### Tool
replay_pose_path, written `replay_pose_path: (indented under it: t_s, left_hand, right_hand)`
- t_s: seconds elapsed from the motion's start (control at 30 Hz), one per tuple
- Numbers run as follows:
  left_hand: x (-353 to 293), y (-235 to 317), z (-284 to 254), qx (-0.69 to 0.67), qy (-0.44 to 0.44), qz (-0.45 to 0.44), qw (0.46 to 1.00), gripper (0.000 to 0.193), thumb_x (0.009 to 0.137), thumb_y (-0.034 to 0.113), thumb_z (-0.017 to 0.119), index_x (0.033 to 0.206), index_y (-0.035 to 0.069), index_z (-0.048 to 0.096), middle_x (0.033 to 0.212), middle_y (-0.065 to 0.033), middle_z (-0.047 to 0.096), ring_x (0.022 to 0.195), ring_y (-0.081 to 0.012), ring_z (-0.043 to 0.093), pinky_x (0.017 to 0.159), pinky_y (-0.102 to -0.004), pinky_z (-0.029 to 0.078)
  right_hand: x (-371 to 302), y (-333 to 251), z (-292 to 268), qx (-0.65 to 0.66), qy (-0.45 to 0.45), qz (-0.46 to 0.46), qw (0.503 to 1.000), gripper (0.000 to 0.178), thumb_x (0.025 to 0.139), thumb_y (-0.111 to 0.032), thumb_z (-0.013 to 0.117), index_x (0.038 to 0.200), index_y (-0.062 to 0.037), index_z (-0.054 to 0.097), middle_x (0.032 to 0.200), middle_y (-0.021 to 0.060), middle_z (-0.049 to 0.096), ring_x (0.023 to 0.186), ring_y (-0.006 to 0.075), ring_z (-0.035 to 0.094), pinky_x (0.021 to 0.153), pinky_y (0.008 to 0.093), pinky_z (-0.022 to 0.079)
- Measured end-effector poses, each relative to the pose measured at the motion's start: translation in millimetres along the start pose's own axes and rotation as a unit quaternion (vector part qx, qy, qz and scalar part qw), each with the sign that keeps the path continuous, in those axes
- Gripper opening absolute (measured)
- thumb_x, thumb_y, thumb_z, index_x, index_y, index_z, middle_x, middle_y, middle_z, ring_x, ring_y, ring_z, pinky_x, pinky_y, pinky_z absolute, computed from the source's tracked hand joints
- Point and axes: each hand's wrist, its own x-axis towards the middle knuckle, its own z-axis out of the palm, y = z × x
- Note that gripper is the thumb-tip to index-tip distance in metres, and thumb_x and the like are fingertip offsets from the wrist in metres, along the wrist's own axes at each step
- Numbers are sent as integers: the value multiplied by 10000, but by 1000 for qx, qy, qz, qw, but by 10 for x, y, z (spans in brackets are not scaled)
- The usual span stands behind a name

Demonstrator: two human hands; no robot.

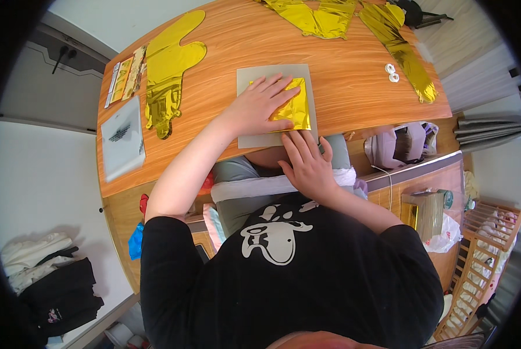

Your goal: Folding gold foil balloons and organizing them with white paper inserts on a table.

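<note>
A grey square board [259, 141] lies at the near edge of the wooden table [225, 46]. On it rests a folded, shiny gold foil piece [298, 110], flat and roughly square. My left hand [257, 104] is spread over the foil, palm down, hiding its left part; nothing is gripped. At the near edge of the board, my right hand [310, 166] has its fingers stretched out, the tips close to the foil's lower edge. Whether those fingertips touch the foil or only the board, I cannot tell.
Flat gold foil balloons lie at the left [170, 58], far edge [330, 20] and right [400, 55] of the table. Clear plastic sleeves [122, 139] and printed cards [125, 78] lie far left. Small white rolls [391, 72] sit right. A lilac bag [403, 145] stands beyond the table's right edge.
</note>
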Motion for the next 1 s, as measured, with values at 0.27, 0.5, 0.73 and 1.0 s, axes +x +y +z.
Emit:
replay_pose_path:
  t_s: [0.27,0.5,0.73,1.0]
  left_hand:
    - [-16,1,10,7,-3,-1,1000,877,871,584,681,1591,185,378,1653,-159,325,1533,-384,273,1241,-545,225]
    - [-16,6,-3,3,3,5,1000,911,832,574,720,1586,185,388,1648,-157,335,1530,-377,283,1239,-544,232]
    - [0,-15,6,3,9,5,1000,944,806,594,736,1584,186,392,1647,-154,337,1528,-378,286,1238,-544,236]
    - [-8,-4,5,1,3,6,1000,970,793,620,738,1586,183,390,1649,-153,335,1529,-377,284,1240,-537,233]
  right_hand:
    - [-50,-63,-63,17,12,15,1000,506,923,-330,687,1359,-106,560,1464,62,542,1400,232,447,1135,470,197]
    - [-48,166,-165,116,27,-3,993,381,905,-224,707,1263,-108,646,1396,47,603,1324,212,547,1127,455,216]
    - [33,396,-170,93,34,-5,995,415,920,-175,685,1327,-104,650,1375,45,623,1303,184,576,1121,426,253]
    - [-35,453,-170,71,-11,-26,997,518,913,-250,706,1402,-111,605,1410,44,592,1338,183,537,1129,439,254]
